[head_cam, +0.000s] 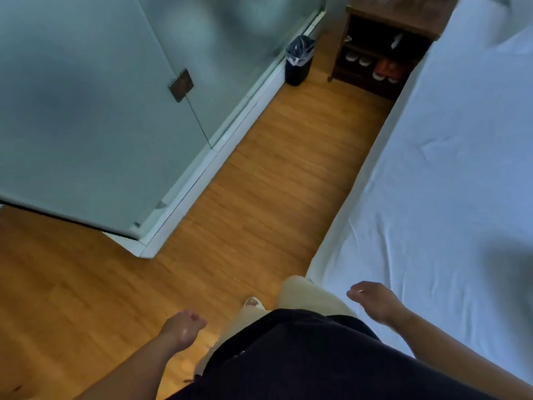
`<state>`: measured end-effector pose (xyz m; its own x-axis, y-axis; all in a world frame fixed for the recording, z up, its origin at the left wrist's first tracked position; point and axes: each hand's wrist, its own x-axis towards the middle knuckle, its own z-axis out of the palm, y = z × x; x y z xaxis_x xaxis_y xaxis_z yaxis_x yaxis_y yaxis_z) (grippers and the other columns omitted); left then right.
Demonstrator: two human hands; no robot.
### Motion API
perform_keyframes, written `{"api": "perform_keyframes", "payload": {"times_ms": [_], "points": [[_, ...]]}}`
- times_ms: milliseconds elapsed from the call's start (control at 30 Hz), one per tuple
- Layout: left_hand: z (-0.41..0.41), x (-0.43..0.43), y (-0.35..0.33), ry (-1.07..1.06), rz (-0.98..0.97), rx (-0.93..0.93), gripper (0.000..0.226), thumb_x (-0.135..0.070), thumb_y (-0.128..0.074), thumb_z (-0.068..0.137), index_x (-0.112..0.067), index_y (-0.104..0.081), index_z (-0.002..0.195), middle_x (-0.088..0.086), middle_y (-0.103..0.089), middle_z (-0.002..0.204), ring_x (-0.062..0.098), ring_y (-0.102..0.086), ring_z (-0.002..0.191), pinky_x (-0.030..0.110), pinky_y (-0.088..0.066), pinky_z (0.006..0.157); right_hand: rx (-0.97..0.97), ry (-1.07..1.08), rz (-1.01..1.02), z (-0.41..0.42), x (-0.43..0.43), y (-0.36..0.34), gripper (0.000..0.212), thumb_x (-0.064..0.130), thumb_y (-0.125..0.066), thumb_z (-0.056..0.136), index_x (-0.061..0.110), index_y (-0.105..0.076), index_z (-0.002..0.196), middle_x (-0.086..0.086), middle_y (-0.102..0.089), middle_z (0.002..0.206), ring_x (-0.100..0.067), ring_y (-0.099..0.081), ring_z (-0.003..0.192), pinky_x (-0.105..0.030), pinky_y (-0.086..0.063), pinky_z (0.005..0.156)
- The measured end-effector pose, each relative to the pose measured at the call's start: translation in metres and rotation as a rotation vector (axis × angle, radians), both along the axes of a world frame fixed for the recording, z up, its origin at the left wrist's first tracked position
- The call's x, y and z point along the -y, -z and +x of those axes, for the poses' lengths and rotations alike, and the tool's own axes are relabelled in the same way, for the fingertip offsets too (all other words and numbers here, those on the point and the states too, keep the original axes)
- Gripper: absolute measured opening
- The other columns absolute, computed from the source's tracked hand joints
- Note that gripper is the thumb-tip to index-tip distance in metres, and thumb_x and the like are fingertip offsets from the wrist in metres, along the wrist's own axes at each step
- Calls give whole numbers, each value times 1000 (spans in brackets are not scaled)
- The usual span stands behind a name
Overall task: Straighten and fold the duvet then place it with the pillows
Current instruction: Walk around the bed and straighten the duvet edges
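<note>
1. Where the wooden floor [259, 180] runs as a narrow strip of warm orange-brown planks, the bed [450, 174] lies along its right edge, a long flat slab under a white sheet with soft creases and a rounded near corner.
2. The left hand [184, 327] hangs over the floor, well apart from the bed, fingers curled loosely inward and holding nothing.
3. The right hand [375, 301] hovers just above the bed's near corner, fingers loosely bent and a little apart, also holding nothing; whether it touches the sheet cannot be told.
4. The duvet cannot be picked out with certainty; only smooth white fabric covers the bed, and a raised white fold [513, 39] at the bed's far end may be bedding or a pillow.
5. Between the hands, beside the bed's near corner, show a dark garment [302, 356] and pale cream trousers [305, 295].
6. At the far end of the bed stands a dark wooden nightstand [383, 44] with open shelves holding shoes [385, 70].
7. Left of that nightstand, farther from the bed, sits a small dark bin [298, 62] lined with crinkled clear plastic.
8. Across the floor from the bed rise frosted glass panels [95, 105] on a white base, with a square dark metal fitting.
</note>
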<state>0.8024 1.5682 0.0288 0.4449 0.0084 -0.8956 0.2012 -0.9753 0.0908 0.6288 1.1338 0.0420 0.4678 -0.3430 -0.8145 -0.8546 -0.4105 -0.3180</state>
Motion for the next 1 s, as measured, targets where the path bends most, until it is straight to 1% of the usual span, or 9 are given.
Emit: {"api": "perform_keyframes", "payload": {"times_ms": [133, 233, 333, 467, 600, 667, 800, 900, 1000], "points": [[106, 23, -1, 42, -21, 36, 24, -43, -56, 96, -23, -62, 109, 0, -62, 114, 19, -62, 99, 37, -53, 92, 7, 85, 22, 65, -9, -2, 32, 47, -56, 97, 27, -69, 119, 10, -65, 117, -12, -61, 105, -25, -44, 87], [177, 61, 0, 139, -22, 44, 21, -45, -55, 95, -25, -60, 102, 2, -61, 112, 21, -62, 98, 36, -53, 88, -35, 160, 93, 107, 5, 7, 22, 45, -57, 98, 30, -66, 111, 8, -66, 112, -9, -62, 97, -19, -45, 75], [238, 110, 5, 178, -59, 51, 24, -44, -55, 93, -22, -64, 95, 2, -64, 105, 21, -63, 93, 40, -54, 88, -42, 194, 106, 149, 31, 19, 25, 47, -56, 98, 28, -69, 109, 7, -69, 111, -8, -63, 96, -23, -49, 84], [314, 194, -1, 310, -69, 60, 21, -45, -55, 93, -26, -63, 97, -2, -66, 108, 16, -62, 93, 28, -46, 75, -62, 180, 117, 215, 93, 15, 18, 43, -56, 99, 29, -69, 97, 9, -69, 105, -6, -63, 93, -21, -47, 83], [393, 284, -15, 434, -90, 122, 17, -48, -54, 93, -33, -60, 98, -5, -64, 111, 16, -58, 100, 28, -45, 84, -23, 256, 75, 283, 165, 4, 14, 45, -60, 97, 33, -67, 97, 10, -69, 105, -9, -67, 90, -20, -50, 76], [437, 327, -20, 415, -129, 159, 19, -49, -56, 93, -32, -63, 97, -8, -64, 108, 15, -60, 100, 30, -47, 87, -1, 349, 59, 313, 201, -1, 17, 47, -59, 97, 33, -67, 102, 9, -68, 108, -9, -68, 90, -23, -54, 81], [517, 408, -14, 448, -156, 134, 16, -49, -58, 91, -34, -65, 91, -7, -65, 107, 15, -62, 97, 32, -50, 85, 17, 475, 13, 362, 265, 0, 24, 51, -58, 96, 32, -66, 109, 9, -67, 112, -9, -68, 88, -25, -56, 80], [567, 462, 2, 590, -122, 72, 21, -53, -55, 92, -34, -63, 90, -6, -65, 108, 13, -62, 95, 27, -47, 79, 12, 558, -14, 393, 303, 2, 26, 47, -58, 97, 28, -67, 113, 6, -67, 114, -11, -67, 91, -23, -54, 79], [632, 532, 19, 699, -102, 45, 25, -56, -50, 94, -33, -62, 93, -6, -67, 108, 12, -63, 94, 26, -48, 80, -5, 706, -29, 427, 338, 3, 20, 43, -59, 98, 27, -67, 108, 4, -67, 112, -13, -67, 93, -25, -56, 82]]}}
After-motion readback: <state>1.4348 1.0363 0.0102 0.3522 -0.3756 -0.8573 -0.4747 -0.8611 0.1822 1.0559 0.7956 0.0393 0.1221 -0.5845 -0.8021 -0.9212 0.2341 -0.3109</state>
